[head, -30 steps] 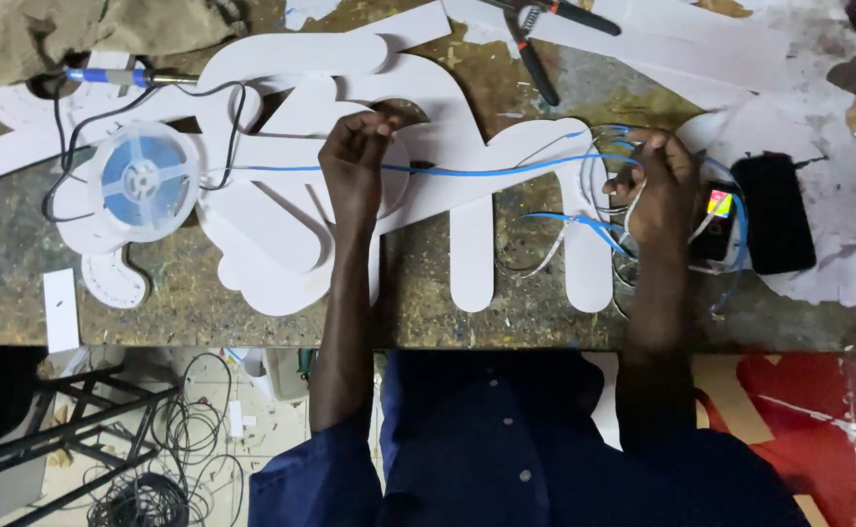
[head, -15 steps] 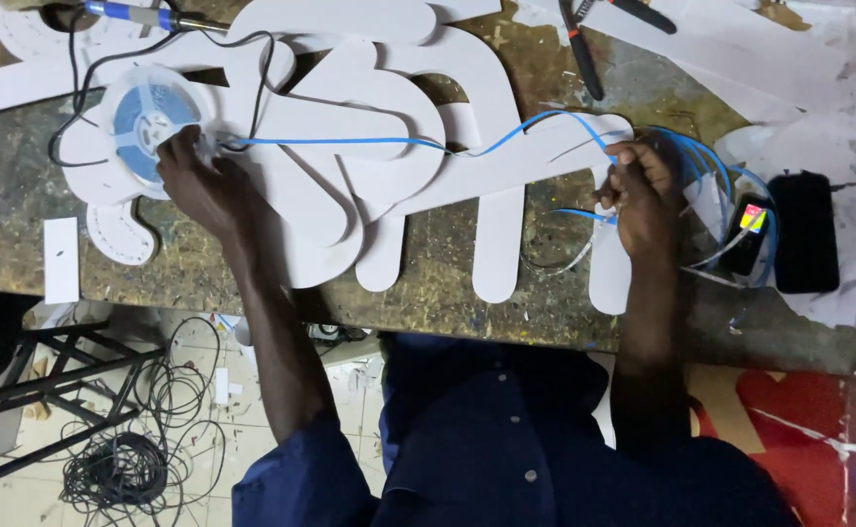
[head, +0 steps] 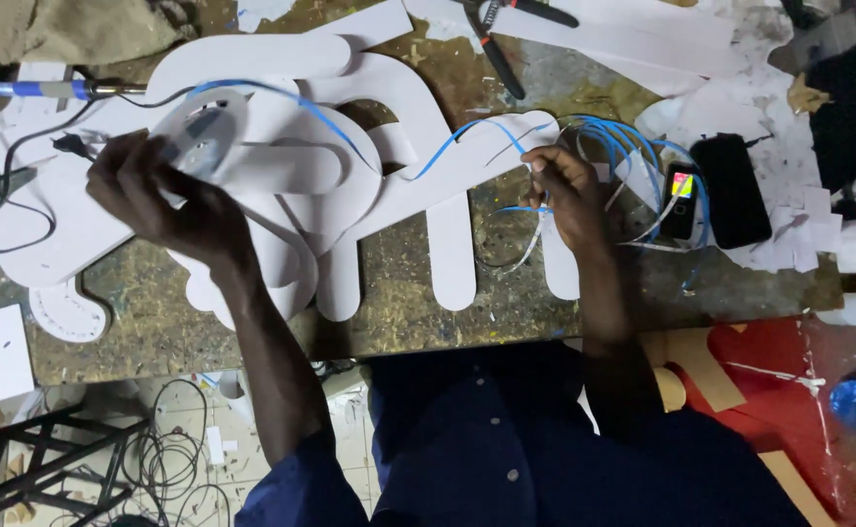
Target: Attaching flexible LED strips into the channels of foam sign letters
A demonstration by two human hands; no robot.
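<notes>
Nearest the body, the worn workbench edge (head: 398,332) is running just below both forearms. The left hand (head: 159,200) is closing its fingers around a white reel (head: 199,137), lifting and tilting it off the white cut-out letter shapes (head: 350,195) lying under and beside it. From the reel a blue strip (head: 350,146) is arcing rightward over the cut-outs to the right hand (head: 564,190), which is pinching the strip between narrowed fingertips. Just right of that hand, loops of the same blue strip are piling up beside a small phone with a lit screen (head: 679,200) and a black phone (head: 730,190).

Judging by this, keeping the reel tilted toward the right hand should let the strip feed off flat without twisting, and a light pinch should keep the run from kinking against the cut-out edges.

Beyond the left hand a blue-handled soldering iron (head: 52,90) is lying; farther off, past the right hand, are pliers (head: 506,39).
</notes>
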